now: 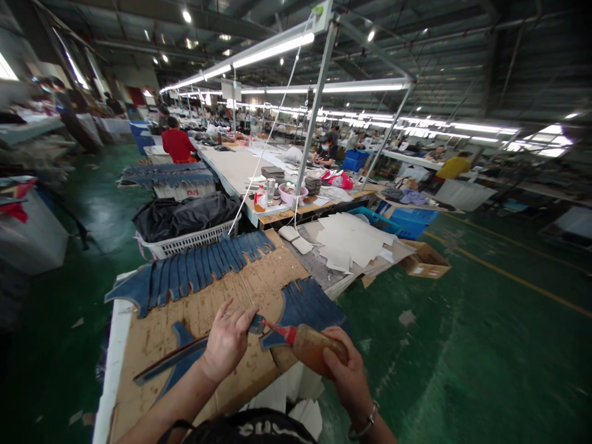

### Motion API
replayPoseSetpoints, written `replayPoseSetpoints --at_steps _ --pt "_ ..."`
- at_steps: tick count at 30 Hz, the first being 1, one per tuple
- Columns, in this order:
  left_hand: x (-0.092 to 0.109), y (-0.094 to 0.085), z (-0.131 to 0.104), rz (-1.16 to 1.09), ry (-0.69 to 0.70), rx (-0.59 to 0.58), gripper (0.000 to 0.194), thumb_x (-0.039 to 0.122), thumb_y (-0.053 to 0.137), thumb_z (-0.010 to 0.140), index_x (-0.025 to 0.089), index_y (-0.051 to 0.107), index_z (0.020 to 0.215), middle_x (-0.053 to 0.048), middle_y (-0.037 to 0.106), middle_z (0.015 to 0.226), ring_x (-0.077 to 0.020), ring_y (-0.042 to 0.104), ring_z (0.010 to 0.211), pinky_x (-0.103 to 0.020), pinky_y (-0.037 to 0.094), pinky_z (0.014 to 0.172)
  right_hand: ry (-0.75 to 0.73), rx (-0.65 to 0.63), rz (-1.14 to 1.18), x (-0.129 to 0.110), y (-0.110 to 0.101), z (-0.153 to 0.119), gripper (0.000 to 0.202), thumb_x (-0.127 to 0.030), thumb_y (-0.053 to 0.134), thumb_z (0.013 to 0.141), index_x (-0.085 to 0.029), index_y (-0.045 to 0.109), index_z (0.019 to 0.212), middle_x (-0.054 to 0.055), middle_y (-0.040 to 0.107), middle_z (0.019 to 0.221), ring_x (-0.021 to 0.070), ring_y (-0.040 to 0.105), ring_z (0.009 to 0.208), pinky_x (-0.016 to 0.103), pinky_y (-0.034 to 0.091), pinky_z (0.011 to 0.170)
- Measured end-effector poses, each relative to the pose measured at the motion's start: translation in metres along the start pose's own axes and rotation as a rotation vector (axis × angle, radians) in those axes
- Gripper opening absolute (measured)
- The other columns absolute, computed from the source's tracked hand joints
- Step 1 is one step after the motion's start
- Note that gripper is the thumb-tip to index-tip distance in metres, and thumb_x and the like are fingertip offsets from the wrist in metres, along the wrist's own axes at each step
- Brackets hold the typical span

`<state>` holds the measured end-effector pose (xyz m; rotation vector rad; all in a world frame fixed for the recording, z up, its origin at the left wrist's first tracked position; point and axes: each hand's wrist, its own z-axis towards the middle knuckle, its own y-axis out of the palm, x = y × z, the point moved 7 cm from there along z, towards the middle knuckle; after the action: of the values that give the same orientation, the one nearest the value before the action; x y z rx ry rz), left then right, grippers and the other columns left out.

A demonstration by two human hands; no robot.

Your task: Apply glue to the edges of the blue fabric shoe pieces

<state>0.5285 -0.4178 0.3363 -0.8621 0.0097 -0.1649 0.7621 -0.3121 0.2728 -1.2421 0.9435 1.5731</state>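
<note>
In my right hand point(345, 364) is a clear bottle point(317, 350) of amber liquid, tilted left, its red nozzle touching or close to a small dark blue piece point(257, 324). My left hand point(227, 338) pinches that piece between thumb and fingers above the cardboard sheet point(250, 280). Overlapping blue pieces point(194, 271) lie in a row at the cardboard's back left. Another stack of blue pieces point(308, 305) sits at its right edge, behind the bottle. Long blue strips point(173, 361) rest beside my left forearm, which hides part of them.
A white basket point(197, 237) with black material stands beyond the blue row. Pale sheets point(354, 240) are piled at the back right, beside a metal post point(314, 111). A cardboard box point(425, 260) is on the right. A person in red point(178, 145) is farther back.
</note>
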Motion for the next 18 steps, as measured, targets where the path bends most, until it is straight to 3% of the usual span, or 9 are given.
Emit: replayPoseSetpoints --at_steps 5,12,18 --pt "0.002 -0.002 0.002 0.036 0.005 0.024 0.053 -0.006 0.037 0.067 0.017 0.054 0.112 -0.004 0.07 0.082 -0.0172 0.065 0.071 -0.049 0.041 0.098 0.021 0.035 0.029 0.012 -0.001 -0.002 0.024 -0.041 0.071 0.072 -0.023 0.068 0.088 0.004 0.063 0.094 0.0219 0.06 0.088 0.03 0.048 0.079" --pt "0.002 -0.001 0.003 0.025 0.006 0.008 0.047 -0.003 0.037 0.071 0.015 0.053 0.111 -0.004 0.069 0.079 -0.0171 0.065 0.069 -0.048 0.044 0.095 0.039 -0.088 0.119 0.005 0.02 -0.018 0.034 -0.053 0.071 0.067 -0.022 0.068 0.08 0.004 0.061 0.086 0.0215 0.06 0.079 0.03 0.05 0.07" --pt "0.003 -0.001 0.006 0.054 0.008 0.02 0.046 -0.004 0.036 0.071 0.016 0.054 0.108 -0.003 0.068 0.073 -0.0171 0.064 0.065 -0.048 0.046 0.092 0.027 -0.016 0.143 0.01 0.006 -0.012 0.027 -0.049 0.07 0.071 -0.026 0.067 0.085 0.002 0.059 0.092 0.0201 0.057 0.087 0.028 0.047 0.078"
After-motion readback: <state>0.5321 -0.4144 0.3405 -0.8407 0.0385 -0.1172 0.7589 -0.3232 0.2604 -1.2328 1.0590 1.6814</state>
